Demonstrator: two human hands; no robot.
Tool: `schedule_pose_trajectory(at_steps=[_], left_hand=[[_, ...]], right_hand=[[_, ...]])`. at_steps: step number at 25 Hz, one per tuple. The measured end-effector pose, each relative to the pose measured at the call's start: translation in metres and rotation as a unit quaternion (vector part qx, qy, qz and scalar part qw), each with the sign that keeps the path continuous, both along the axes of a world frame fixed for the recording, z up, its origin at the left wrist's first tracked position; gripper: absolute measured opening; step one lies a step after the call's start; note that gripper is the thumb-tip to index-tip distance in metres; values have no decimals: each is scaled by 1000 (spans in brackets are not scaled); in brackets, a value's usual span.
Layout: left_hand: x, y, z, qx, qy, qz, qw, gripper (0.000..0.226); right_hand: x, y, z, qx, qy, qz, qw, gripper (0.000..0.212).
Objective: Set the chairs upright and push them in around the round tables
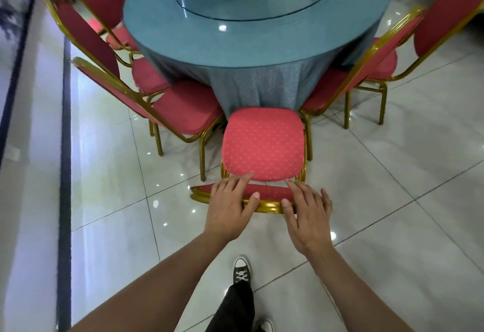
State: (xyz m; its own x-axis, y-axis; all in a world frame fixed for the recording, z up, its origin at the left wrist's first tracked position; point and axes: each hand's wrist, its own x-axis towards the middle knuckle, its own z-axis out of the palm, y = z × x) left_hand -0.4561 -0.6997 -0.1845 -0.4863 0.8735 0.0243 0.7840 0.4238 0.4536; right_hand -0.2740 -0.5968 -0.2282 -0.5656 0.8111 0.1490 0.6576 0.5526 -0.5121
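My left hand [230,208] lay on top of the backrest of the chair [263,145] in front of me, fingers straight and reaching over its gold rail, thumb on the near side. My right hand [306,216] rested beside it on the same rail, fingers spread and flat; neither grip was clamped. The chair stood upright, its red dotted seat pointing at the round table [251,43], front edge just under the blue tablecloth [262,85]. Red chairs with gold frames flanked it on both sides, tucked against the table. A glass turntable [251,4] sat on the tabletop. My black sneaker [241,270] stood on the glossy tiled floor [392,200] below.
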Motion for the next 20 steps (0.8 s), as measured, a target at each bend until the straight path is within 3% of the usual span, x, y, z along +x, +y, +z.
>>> schedule_pose_trajectory(at_steps=[8,13,20], left_hand=[[-59,91,20,38,-21,-12,999,64],[-85,114,13,57,20,-61,996,71],[-101,154,20,61,36,-24,997,63]], right_hand=[[-52,99,36,-72,-39,36,996,64],[-74,127,45,-72,-30,28,997,67],[-98,167,56,-57,-38,55,996,75]])
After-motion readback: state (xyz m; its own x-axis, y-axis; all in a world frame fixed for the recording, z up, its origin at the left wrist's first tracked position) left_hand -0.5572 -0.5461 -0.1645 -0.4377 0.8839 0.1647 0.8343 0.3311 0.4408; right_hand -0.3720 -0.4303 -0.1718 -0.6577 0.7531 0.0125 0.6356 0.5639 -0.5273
